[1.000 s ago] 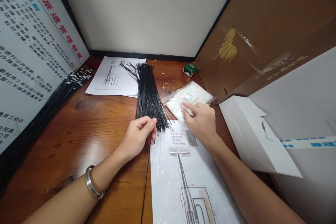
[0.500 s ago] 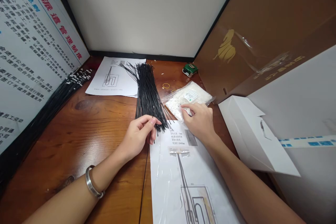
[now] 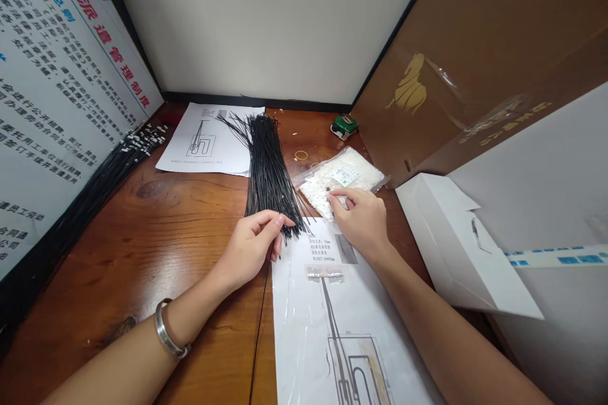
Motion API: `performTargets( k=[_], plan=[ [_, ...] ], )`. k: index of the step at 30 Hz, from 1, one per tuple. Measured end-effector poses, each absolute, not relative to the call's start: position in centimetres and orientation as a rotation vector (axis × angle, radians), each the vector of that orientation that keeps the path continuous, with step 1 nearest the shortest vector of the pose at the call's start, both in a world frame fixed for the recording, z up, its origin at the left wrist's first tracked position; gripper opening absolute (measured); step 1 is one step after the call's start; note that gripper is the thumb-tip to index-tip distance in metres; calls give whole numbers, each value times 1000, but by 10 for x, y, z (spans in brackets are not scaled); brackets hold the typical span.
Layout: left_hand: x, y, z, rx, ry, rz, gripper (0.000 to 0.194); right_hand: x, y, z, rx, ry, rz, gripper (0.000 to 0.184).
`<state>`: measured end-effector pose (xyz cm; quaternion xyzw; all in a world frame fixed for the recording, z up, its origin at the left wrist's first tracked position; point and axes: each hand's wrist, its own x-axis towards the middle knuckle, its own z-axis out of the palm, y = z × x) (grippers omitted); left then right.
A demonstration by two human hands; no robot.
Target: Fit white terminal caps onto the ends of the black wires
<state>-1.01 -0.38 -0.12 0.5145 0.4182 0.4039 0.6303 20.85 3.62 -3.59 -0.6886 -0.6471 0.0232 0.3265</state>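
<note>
My left hand (image 3: 256, 237) is closed in a pinch on a thin black wire (image 3: 259, 329), which trails down the table toward the bottom edge. Just beyond it lies a thick bundle of black wires (image 3: 268, 171). My right hand (image 3: 363, 215) is at the near edge of a clear bag of small white connectors (image 3: 354, 161), thumb and index fingertips nearly together. Whatever those fingertips hold is too small to make out; a tiny dark spot shows beside the index tip. Under both hands lies a printed drawing sheet (image 3: 304, 323) in a clear cover.
Another drawing sheet (image 3: 175, 155) lies at the back left. Along the left panel runs a long bundle of black wires with white ends (image 3: 104, 171). A green tape measure (image 3: 344, 126) and a yellow rubber band (image 3: 301, 155) lie behind. An open white box (image 3: 456, 247) stands right.
The left index finger has stretched slightly to the right, and the trailing wire has shifted a little left. The right fingertips have drawn closer together beside the bag.
</note>
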Motion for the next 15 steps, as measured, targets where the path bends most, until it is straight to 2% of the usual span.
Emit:
performTargets(
  k=[9, 15],
  plan=[
    [-10, -5, 0, 1174, 953, 911, 26, 198, 28, -31, -1350, -1554, -224, 13],
    [-10, -5, -3, 1211, 963, 894, 30, 161, 6, -13, -1051, -1721, 73, 9]
  ],
)
